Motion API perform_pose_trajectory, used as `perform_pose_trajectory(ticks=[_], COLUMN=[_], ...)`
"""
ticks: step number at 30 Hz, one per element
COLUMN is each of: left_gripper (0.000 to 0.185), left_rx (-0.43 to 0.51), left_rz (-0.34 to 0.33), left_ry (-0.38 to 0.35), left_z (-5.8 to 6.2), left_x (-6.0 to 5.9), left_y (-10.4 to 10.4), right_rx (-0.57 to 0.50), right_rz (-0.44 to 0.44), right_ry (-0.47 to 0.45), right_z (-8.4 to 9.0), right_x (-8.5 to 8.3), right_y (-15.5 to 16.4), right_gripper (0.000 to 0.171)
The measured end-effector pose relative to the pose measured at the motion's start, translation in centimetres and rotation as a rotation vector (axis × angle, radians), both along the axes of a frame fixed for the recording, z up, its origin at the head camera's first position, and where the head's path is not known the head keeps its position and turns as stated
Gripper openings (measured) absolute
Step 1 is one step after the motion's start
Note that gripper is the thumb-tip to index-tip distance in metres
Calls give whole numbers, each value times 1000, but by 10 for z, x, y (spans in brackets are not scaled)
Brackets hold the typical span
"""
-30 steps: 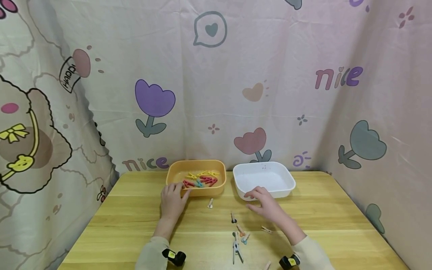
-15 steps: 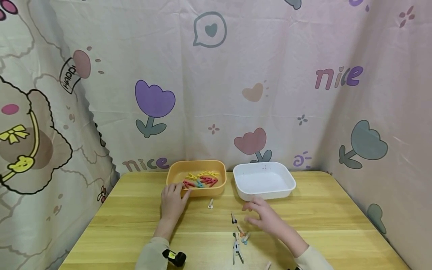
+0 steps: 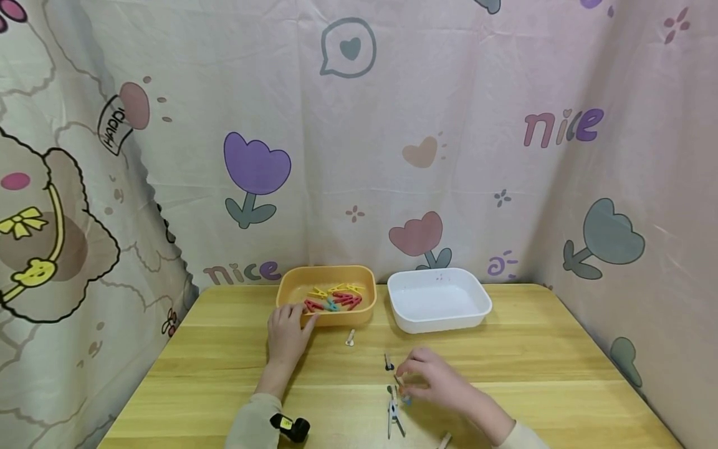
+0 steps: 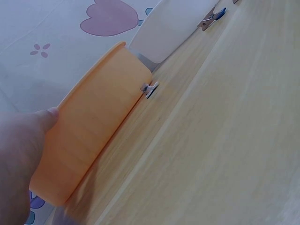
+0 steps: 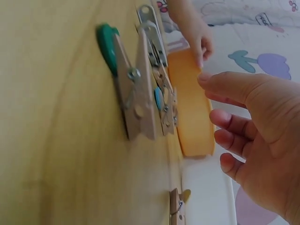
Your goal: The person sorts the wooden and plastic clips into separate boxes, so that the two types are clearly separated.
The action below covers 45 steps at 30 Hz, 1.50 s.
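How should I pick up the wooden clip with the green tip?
The wooden clothespin lies flat on the table. Probably best to pinch its two long wooden sides near the spring, coming down from above with thumb and finger, since nothing covers its top.

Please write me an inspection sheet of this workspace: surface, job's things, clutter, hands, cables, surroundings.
Surface: light wooden table.
Job's things: small wooden clothespins loose near the right hand; orange plastic tray holding coloured pegs; white plastic tray.
Clutter: one small metal clip in front of the orange tray.
Hands: left hand holds the orange tray's rim; right hand over the clothespins, grip unclear.
Cables: nothing seen.
Surroundings: pink cartoon-print curtain.
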<state>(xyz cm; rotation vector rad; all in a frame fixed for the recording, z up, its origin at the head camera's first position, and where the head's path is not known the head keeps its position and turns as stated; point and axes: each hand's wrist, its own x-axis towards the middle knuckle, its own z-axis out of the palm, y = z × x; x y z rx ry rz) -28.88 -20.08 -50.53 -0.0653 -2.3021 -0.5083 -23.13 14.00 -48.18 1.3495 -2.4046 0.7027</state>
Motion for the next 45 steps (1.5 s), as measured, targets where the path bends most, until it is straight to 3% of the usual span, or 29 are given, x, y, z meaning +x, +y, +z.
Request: perform_pose_trajectory(ticks=[13,21,32,45], left_gripper=[36,36,36,36], left_rx=[10,11,14,11], left_rz=[6,-1,0,-4], left_ry=[-22,-12,-5,-5], left_z=[0,0,0,0], left_x=[1,0,1,1], left_y=[1,0,0,0], right_rx=[103,183,281,307], right_rz=[65,71,45,17], right_ry=[-114,-25,-25,-9], right_z=[1,-1,-3,-3], right_x=[21,28,31,32], right_y=[-5,-7,-7,-7], right_gripper=[18,18,25,19])
